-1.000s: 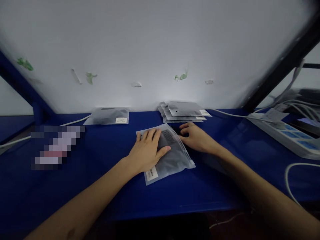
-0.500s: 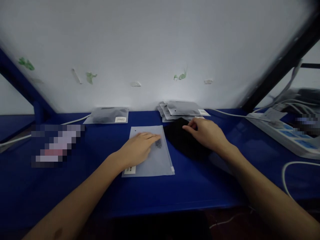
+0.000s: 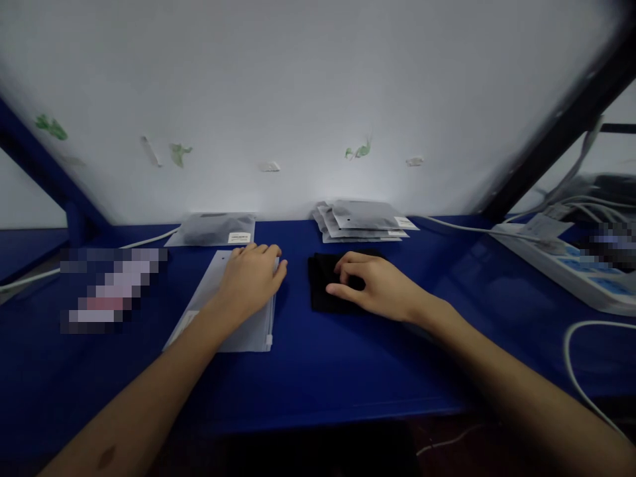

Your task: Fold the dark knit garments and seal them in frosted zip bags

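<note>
A frosted zip bag (image 3: 246,334) lies flat on the blue table, a white slider at its lower right corner and a label partly covered by my left arm. My left hand (image 3: 251,278) rests palm down across the bag's upper right part, its fingers slightly bent and reaching the zip edge. To the right lies a black folded cloth (image 3: 325,298), roughly rectangular. My right hand (image 3: 370,281) is over the cloth with fingers curled and thumb held apart, pinching nothing that I can see. It hides much of the cloth.
A filled frosted bag (image 3: 211,228) lies against the wall at back left. Several more form a stack of bags (image 3: 365,218) at back right. On the right are a white power strip (image 3: 566,265) and a cable (image 3: 569,358). A blurred-out object (image 3: 116,288) sits left.
My left hand has slid the zip bag to the left. The black cloth has shifted left and now lies squarer. My right hand has moved left and lower over it.
</note>
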Available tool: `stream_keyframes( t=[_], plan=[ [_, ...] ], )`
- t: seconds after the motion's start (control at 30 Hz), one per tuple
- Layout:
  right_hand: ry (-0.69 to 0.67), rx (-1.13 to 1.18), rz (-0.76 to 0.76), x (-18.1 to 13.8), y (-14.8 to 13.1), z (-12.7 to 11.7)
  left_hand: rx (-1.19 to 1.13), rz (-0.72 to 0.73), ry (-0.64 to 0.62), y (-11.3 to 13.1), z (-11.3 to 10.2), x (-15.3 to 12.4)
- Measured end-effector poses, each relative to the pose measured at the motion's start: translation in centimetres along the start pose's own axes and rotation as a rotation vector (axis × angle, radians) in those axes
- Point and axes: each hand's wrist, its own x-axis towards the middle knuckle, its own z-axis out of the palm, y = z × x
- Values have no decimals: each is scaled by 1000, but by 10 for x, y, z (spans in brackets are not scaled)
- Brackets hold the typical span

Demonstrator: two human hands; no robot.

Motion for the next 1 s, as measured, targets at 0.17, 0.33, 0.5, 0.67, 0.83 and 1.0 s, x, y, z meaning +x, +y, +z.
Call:
stream_keyframes(
  t=[0.17, 0.33, 0.5, 0.67, 0.83, 1.0],
  plan=[
    [28, -72, 34, 0, -6, 4, -126, 115, -7, 13, -6, 0],
    [113, -226, 130, 0, -14, 10, -137, 72, 27, 18, -9, -1],
    [160, -308, 162, 0, -17, 20, -168, 81, 20, 18, -7, -1],
    [221, -353, 146, 1, -13, 22, -198, 113, 11, 19, -6, -1],
    [188, -403, 149, 0, -15, 19, -218, 156, 9, 18, -4, -1],
    [126, -502, 214, -1, -25, 21, -275, 245, -20, 20, -1, -3]
  ],
)
